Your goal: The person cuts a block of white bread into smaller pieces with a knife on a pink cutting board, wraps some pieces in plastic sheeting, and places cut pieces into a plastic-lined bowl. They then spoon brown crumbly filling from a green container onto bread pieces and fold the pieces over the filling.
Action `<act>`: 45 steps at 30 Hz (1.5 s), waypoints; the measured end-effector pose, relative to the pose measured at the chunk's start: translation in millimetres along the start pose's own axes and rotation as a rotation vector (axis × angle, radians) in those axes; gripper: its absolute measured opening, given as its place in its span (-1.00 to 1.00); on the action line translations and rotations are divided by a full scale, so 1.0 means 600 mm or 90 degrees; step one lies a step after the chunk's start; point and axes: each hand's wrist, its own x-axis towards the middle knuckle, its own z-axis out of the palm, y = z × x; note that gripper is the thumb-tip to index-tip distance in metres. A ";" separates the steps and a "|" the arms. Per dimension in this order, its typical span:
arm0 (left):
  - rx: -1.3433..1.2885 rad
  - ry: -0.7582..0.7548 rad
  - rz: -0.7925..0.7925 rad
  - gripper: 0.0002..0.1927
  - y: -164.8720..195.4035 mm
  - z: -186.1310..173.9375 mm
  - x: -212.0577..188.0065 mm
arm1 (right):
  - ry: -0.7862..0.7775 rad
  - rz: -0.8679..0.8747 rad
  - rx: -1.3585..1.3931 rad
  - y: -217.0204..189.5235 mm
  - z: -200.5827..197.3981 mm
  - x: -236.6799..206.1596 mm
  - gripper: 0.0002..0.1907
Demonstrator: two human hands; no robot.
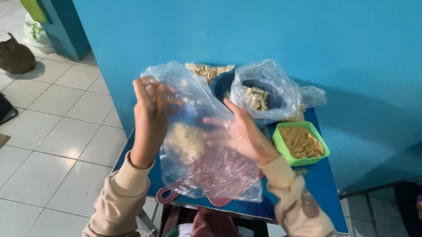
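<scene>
**Thin clear bag held open above a blue table**

A clear plastic bag (203, 148), holding a pale crumbly lump, hangs above the blue table (324, 194). The film looks light, limp and slippery, best gripped at the mouth. Left hand (149, 115) pinches its upper edge; right hand (237, 133), fingers spread, is inside. Beyond stand a green tub (301, 143) and a second bag (266, 93).

There is one view only, from a camera worn on the person's head. It looks forward and steeply down over both raised forearms, close to the hands, so that the left hand (148, 120) and right hand (242, 134) sit near the middle. Beyond the fingertips lie a small blue table (324, 194) and a blue wall (229, 23). To the left of the left fingers the tiled floor (57, 135) falls away.
</scene>
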 end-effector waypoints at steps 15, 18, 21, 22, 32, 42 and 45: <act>0.285 -0.417 0.357 -0.42 -0.071 0.037 -0.001 | 0.434 -0.628 -1.257 -0.036 -0.081 -0.067 -0.73; 0.580 -0.194 0.323 -0.66 -0.091 0.072 -0.010 | 0.496 -0.406 -0.920 -0.022 -0.100 -0.052 -0.73; 0.496 -0.101 0.345 -0.77 -0.112 0.106 0.012 | 0.418 -0.605 -1.007 0.005 -0.093 -0.031 -0.60; 0.469 -0.163 0.234 -0.78 -0.117 0.122 0.024 | 0.327 -0.635 -1.089 0.010 -0.086 -0.025 -0.52; -0.022 -0.450 0.199 -0.64 -0.074 0.109 0.077 | 0.265 -0.730 -1.331 -0.144 -0.099 0.008 -0.49; 0.544 -0.640 0.140 -0.46 -0.194 0.053 -0.029 | 0.112 -0.023 -0.851 -0.260 -0.263 0.159 -0.24; 0.632 -0.672 0.034 -0.15 -0.224 0.048 -0.039 | 0.128 0.154 -0.891 -0.214 -0.277 0.156 -0.33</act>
